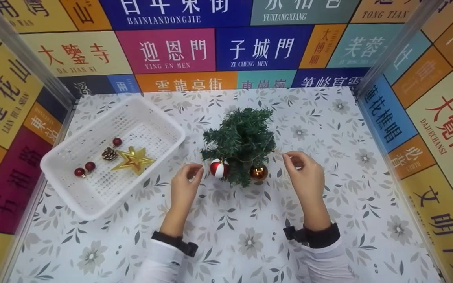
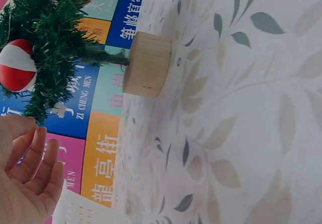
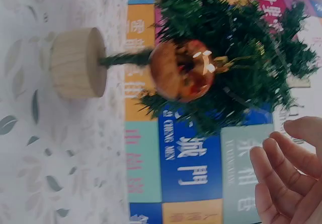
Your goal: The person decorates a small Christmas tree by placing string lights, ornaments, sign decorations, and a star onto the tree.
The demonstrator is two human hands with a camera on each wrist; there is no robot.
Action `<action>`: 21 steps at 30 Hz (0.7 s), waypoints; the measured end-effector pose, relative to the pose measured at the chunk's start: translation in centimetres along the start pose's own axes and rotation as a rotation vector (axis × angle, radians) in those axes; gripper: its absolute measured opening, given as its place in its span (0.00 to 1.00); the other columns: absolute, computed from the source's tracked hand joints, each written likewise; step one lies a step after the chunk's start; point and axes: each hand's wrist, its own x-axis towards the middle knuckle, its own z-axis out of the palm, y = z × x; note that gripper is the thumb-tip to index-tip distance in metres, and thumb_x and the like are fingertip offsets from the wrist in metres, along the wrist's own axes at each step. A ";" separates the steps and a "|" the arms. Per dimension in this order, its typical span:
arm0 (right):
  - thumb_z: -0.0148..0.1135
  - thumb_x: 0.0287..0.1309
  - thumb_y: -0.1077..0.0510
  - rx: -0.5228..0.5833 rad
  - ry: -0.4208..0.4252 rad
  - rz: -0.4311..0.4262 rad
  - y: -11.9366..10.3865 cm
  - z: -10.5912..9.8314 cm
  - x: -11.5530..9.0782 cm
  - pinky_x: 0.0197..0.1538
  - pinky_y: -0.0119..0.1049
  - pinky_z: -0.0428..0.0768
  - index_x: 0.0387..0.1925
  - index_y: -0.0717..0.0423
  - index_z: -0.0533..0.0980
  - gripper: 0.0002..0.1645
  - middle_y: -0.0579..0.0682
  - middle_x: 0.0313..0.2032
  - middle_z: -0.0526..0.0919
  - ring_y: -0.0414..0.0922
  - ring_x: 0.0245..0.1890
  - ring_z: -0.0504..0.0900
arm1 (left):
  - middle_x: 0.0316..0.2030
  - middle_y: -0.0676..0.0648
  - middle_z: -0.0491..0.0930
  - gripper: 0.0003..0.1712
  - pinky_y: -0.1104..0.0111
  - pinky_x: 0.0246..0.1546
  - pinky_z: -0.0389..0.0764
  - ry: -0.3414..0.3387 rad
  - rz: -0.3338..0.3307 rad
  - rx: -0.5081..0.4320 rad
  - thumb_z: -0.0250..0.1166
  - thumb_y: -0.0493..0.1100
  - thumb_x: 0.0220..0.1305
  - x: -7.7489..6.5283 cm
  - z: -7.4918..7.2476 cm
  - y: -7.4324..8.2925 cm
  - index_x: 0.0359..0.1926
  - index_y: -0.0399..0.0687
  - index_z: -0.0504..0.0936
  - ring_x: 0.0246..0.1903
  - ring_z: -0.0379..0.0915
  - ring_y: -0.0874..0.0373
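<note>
A small artificial Christmas tree (image 1: 242, 131) stands between the hands, its round wooden base (image 2: 148, 65) visible in both wrist views. A red-and-white bauble (image 1: 219, 169) hangs on its left and a shiny copper bauble (image 1: 258, 172) on its right. My left hand (image 1: 185, 182) is at the tree's left, thumb and index tips together at a branch end beside the red-and-white bauble; I cannot tell whether they pinch anything. At the other side my right hand (image 1: 308, 177) pinches a thin, pale wire (image 3: 246, 102) that runs from the branches toward its thumb and index finger.
A white perforated basket (image 1: 59, 182) stands at the left, holding a gold star (image 1: 134, 160), a pine cone (image 1: 109, 153) and several small dark-red balls. Panels with colourful lettering border the table (image 1: 250, 243) at the back and sides; the tabletop has a leaf pattern.
</note>
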 end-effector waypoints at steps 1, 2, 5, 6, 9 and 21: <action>0.63 0.56 0.51 -0.006 -0.011 0.026 0.5 0.2 0.0 0.32 0.42 0.77 0.34 0.56 0.82 0.12 0.51 0.26 0.84 0.47 0.27 0.81 | 0.33 0.51 0.81 0.07 0.67 0.39 0.77 -0.017 -0.021 0.000 0.64 0.43 0.60 -0.1 0.2 -0.2 0.38 0.48 0.82 0.34 0.76 0.59; 0.62 0.57 0.50 -0.012 -0.023 0.052 1.0 0.4 0.1 0.32 0.42 0.77 0.35 0.56 0.81 0.13 0.52 0.27 0.84 0.47 0.28 0.81 | 0.33 0.51 0.81 0.07 0.68 0.38 0.77 -0.029 -0.036 0.002 0.64 0.43 0.60 -0.1 0.5 -0.4 0.38 0.48 0.82 0.34 0.77 0.59; 0.61 0.57 0.49 -0.038 -0.060 0.117 2.6 1.1 0.1 0.32 0.43 0.76 0.36 0.54 0.81 0.14 0.52 0.27 0.84 0.48 0.29 0.81 | 0.33 0.50 0.81 0.07 0.69 0.36 0.79 -0.065 -0.054 -0.003 0.64 0.43 0.60 -0.2 1.3 -0.8 0.38 0.46 0.82 0.33 0.77 0.58; 0.61 0.58 0.48 -0.044 -0.073 0.133 3.1 1.4 0.1 0.33 0.44 0.75 0.36 0.54 0.81 0.14 0.52 0.27 0.84 0.48 0.30 0.81 | 0.33 0.49 0.81 0.07 0.68 0.35 0.79 -0.076 -0.055 -0.009 0.64 0.42 0.60 -0.2 1.6 -0.8 0.38 0.45 0.82 0.33 0.78 0.58; 0.60 0.58 0.48 -0.057 -0.139 0.173 4.3 2.4 0.1 0.34 0.44 0.75 0.37 0.54 0.81 0.14 0.52 0.29 0.83 0.49 0.32 0.81 | 0.33 0.47 0.81 0.07 0.66 0.36 0.79 -0.118 -0.050 0.014 0.63 0.41 0.60 -0.3 2.6 -0.9 0.38 0.43 0.81 0.33 0.78 0.56; 0.57 0.57 0.60 0.090 -0.500 0.198 6.9 7.6 0.2 0.47 0.47 0.75 0.43 0.64 0.78 0.14 0.61 0.40 0.81 0.55 0.43 0.79 | 0.46 0.38 0.75 0.19 0.57 0.45 0.76 -0.369 -0.003 0.093 0.59 0.40 0.60 -2.9 5.9 -0.5 0.51 0.33 0.73 0.43 0.76 0.47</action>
